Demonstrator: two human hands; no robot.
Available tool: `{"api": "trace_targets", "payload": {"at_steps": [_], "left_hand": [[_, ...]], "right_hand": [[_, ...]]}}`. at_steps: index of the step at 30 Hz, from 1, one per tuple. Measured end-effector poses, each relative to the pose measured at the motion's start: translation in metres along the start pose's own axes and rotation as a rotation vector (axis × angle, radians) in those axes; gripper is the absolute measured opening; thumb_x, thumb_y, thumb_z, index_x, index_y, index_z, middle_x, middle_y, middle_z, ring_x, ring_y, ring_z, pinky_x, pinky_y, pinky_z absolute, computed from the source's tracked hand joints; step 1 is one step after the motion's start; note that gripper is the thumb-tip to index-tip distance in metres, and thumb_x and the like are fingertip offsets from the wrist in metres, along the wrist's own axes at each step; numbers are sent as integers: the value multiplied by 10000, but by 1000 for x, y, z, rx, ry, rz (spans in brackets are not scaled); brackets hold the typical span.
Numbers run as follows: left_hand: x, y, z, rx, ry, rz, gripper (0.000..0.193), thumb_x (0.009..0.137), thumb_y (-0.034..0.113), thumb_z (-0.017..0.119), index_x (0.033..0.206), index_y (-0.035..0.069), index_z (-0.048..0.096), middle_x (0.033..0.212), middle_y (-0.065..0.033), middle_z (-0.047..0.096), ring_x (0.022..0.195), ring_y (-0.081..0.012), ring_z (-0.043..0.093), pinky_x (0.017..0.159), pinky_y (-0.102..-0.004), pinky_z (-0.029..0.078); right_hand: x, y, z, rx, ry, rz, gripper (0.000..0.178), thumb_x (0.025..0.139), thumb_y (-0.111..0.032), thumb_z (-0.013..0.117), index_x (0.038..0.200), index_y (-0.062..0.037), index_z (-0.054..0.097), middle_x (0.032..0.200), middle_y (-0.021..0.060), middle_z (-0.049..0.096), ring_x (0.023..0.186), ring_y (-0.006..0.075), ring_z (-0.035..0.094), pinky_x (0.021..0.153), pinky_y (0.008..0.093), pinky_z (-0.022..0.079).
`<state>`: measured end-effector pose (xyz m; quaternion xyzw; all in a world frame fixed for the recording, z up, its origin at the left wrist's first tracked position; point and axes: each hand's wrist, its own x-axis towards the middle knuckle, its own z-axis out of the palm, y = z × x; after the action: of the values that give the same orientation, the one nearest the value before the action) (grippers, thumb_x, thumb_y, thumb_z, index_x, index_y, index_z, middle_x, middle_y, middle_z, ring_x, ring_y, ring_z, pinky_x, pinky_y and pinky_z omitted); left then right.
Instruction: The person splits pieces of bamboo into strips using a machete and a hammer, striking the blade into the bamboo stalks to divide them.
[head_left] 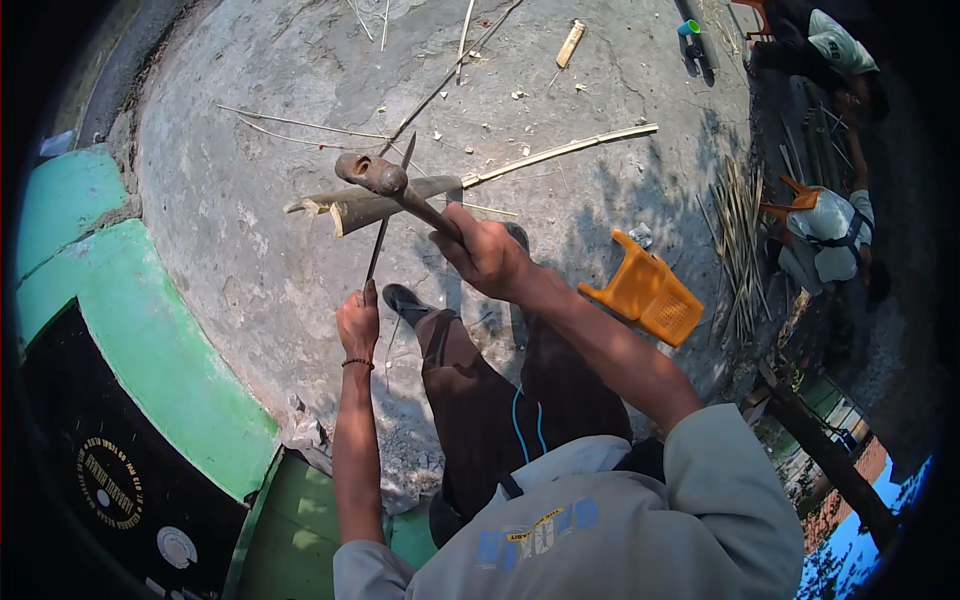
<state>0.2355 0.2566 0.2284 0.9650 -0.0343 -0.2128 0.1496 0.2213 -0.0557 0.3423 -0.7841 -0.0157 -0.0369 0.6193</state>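
My left hand (358, 325) is closed round the handle of a long narrow knife (377, 252). Its blade lies across a bamboo pole (425, 190), and the tip shows beyond the far side. The pole's left end is split into pieces; whether the blade sits inside the split I cannot tell. In my right hand (487, 258) is a hammer (374, 176), gripped by its handle, with the head over the bamboo and near the blade. The hammer head hides part of both.
Thin bamboo strips (560, 152) and a short bamboo piece (570, 45) lie on the concrete. An orange plastic chair (650, 297) is at my right, beside a pile of strips (740, 245). Two people work at the far right. A low green wall (165, 340) runs along the left.
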Motion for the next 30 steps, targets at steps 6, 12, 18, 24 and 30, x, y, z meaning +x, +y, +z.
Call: {"api": "trace_targets", "payload": {"at_steps": [6,12,18,24,30], "left_hand": [[9,-18,-3,10,-30,-99,653,990,583,480,792,-19,638,758,-306,620,755,-513,610,640,-535,458],[13,-5,-14,-94,-44,-178,602,998,532,506,766,-14,614,695,-286,585,675,-490,569,610,-508,437],[25,7,2,96,-99,-21,645,1001,570,462,801,-19,631,788,-311,628,794,-513,612,681,-538,472],[7,-25,-7,15,-91,-96,681,1005,581,445,779,-39,614,773,-329,605,794,-522,607,683,-545,466],[28,-3,18,32,-112,5,664,995,583,459,765,-19,618,788,-323,613,777,-524,600,677,-555,462]], "right_hand": [[6,41,4,-241,-274,604,376,1062,-362,451,1011,10,470,653,249,584,675,480,610,617,559,428],[15,-19,0,-30,20,188,281,1043,-312,512,1034,-33,475,648,237,583,656,468,616,566,521,447],[-5,88,11,-359,-189,534,286,1049,-311,488,1037,-26,462,713,284,596,711,503,609,613,561,432],[28,-19,8,-90,-43,262,311,1053,-330,469,1067,-20,452,591,254,558,665,495,609,579,559,444],[-4,123,15,-261,-196,474,265,1036,-271,501,1030,-7,476,584,243,560,631,478,614,550,548,434]]}}
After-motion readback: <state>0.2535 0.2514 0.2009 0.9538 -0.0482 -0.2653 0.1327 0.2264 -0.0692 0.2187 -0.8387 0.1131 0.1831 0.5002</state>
